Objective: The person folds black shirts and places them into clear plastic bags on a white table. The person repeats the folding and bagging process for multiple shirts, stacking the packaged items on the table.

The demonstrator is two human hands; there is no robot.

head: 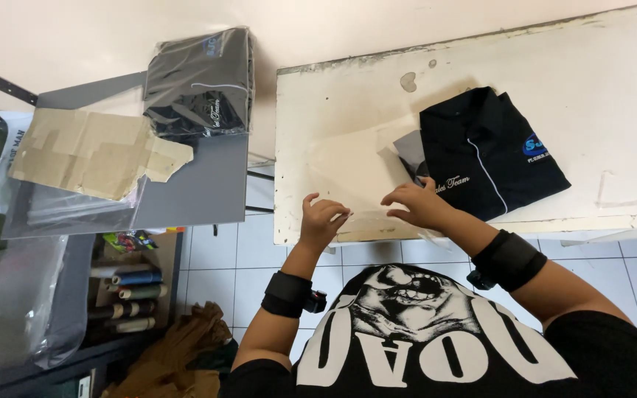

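A folded black shirt (489, 151) lies just beyond the right hand (420, 204) (fingers spread); the left hand (321, 219) is curled on a barely visible clear plastic bag (348, 166).

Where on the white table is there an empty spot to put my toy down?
The white table is bare along its far edge and right side, beyond the folded black shirt. The left part looks open, but a clear plastic bag seems to lie there. The near edge is crowded: left hand and right hand are on the bag.
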